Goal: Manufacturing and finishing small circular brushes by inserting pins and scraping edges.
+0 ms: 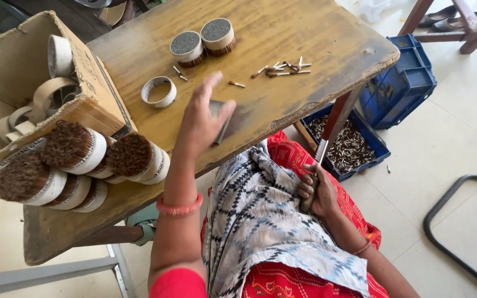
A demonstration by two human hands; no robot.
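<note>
Knife-like blade (327, 135) with a wooden handle is gripped in the right hand (317, 194), which rests in the lap; its long axis runs upward and slightly right, the flat blade pointing away from the body toward the tabletop (282, 38) edge. The left hand (202, 121) hovers over the tabletop with fingers spread wide, a small dark flat piece (220, 124) just under its fingers; whether it grips it I cannot tell. Loose sticks (282, 69), two round bundles (202, 40) and a cardboard ring (159, 91) lie on the worn yellow wood. Blue crates (398, 88) sit on the pale tiled floor (459, 138).
</note>
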